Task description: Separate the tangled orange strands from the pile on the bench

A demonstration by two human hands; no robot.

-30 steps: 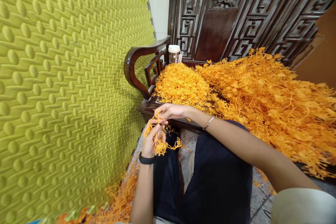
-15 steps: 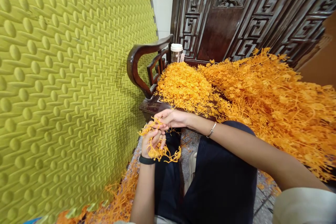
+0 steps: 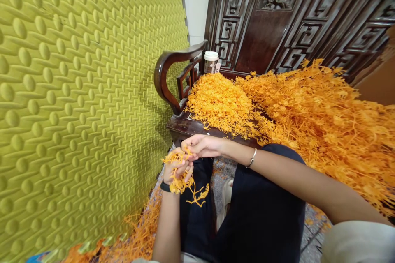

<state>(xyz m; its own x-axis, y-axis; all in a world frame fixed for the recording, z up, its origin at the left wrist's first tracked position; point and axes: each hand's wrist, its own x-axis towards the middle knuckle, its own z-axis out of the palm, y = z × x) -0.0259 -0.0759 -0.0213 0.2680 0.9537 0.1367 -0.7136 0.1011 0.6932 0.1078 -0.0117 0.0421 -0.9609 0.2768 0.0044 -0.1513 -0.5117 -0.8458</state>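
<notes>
My left hand [image 3: 176, 169] is closed around a tangled orange plastic sprig [image 3: 182, 181] whose loose ends dangle below my fingers. A black band sits on that wrist. My right hand [image 3: 201, 146], with a silver bracelet on its wrist, pinches a small orange piece at the top of the same sprig, fingertips touching my left hand. Both hands hover above my dark-trousered lap, just in front of the bench edge.
A dark carved wooden bench [image 3: 173, 76] holds a heap of small orange pieces [image 3: 220, 100] and a larger pile of long orange sprigs [image 3: 327, 115]. A white-lidded jar [image 3: 211, 61] stands at the back. A yellow studded foam wall [image 3: 77, 98] is at left. Orange scraps [image 3: 138, 234] litter the floor.
The view has shifted a little, so my hands sit lower in the picture. The sprig has sunk lower in my left hand and its dangling end hangs further down.
</notes>
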